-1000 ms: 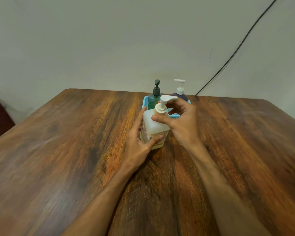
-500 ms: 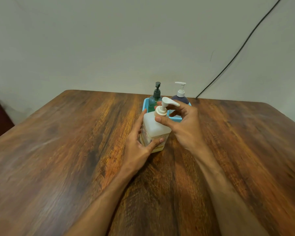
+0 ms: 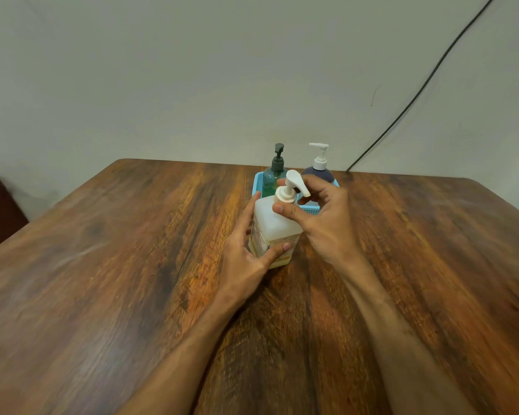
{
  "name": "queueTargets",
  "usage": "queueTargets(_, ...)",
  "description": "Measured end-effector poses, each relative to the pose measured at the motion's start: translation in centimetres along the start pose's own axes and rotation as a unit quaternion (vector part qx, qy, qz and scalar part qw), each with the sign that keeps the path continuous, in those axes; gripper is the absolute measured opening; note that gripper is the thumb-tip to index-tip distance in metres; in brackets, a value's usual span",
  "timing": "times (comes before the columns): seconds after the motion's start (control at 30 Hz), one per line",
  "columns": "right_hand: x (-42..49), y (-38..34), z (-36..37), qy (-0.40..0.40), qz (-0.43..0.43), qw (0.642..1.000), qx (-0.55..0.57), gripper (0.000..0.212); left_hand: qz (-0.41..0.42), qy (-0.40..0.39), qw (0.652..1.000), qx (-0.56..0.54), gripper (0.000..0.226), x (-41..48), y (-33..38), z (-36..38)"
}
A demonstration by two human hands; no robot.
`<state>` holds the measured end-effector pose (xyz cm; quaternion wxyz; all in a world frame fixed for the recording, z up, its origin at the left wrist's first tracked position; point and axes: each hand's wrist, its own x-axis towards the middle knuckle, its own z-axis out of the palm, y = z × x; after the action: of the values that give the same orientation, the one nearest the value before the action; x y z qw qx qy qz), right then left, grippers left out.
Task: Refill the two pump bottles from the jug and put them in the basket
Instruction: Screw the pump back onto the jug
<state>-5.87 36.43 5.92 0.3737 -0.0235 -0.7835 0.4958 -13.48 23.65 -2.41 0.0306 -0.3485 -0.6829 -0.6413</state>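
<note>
The left hand [image 3: 246,260] has its grip round the jug [image 3: 271,227] on the table [image 3: 102,280]; the right hand [image 3: 327,224] has its grip pinching the pump [image 3: 291,187].

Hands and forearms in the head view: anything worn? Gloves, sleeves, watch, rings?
Nothing worn shows. Left hand and right hand are bare: no gloves, no rings visible. Forearms bare to the frame edge: no sleeves, watch or band.

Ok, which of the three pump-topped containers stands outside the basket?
The white square jug, gripped by left hand and right hand, before the blue basket; the green bottle and dark bottle stand inside it.
</note>
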Motion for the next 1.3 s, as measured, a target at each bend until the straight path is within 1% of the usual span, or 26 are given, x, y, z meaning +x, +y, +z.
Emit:
queueTargets(0.13, 0.13, 0.14, -0.24, -0.02, 0.015, 1.0, 0.001, 0.036, 0.004, 0.003, 1.0, -0.001, 0.096, 0.01, 0.05, -0.01)
queueTargets(0.27, 0.16, 0.02, -0.37, -0.031, 0.026, 0.999, 0.004, 0.037, 0.004, 0.003, 1.0, 0.001, 0.096, 0.02, -0.11, 0.03)
queueTargets(0.53, 0.62, -0.38, -0.82, -0.078, 0.029, 0.996, 0.02, 0.036, 0.006, -0.003, 1.0, 0.006, 0.097, 0.05, -0.13, 0.04)
queueTargets(0.63, 0.65, -0.4, -0.87, -0.083, 0.029, 0.996, 0.025, 0.035, 0.004, -0.005, 1.0, 0.002, 0.097, 0.06, -0.17, 0.01)
queueTargets(0.93, 0.74, 0.02, -0.84, -0.036, 0.006, 0.999, -0.023, 0.041, 0.003, -0.002, 1.0, 0.006, 0.097, 0.01, -0.07, -0.03)
queueTargets(1.0, 0.76, 0.11, -0.73, -0.021, 0.0, 1.0, -0.02, 0.04, 0.004, -0.004, 1.0, 0.006, 0.097, -0.01, -0.02, -0.01)
queueTargets(1.13, 0.54, -0.1, -0.21, 0.005, -0.017, 1.0, -0.012, 0.045, 0.013, -0.002, 1.0, 0.011, 0.097, 0.04, 0.1, 0.01)
queueTargets(1.3, 0.48, -0.19, -0.32, -0.009, -0.011, 1.0, -0.025, 0.043, 0.019, -0.002, 1.0, 0.004, 0.097, -0.02, 0.15, -0.03)
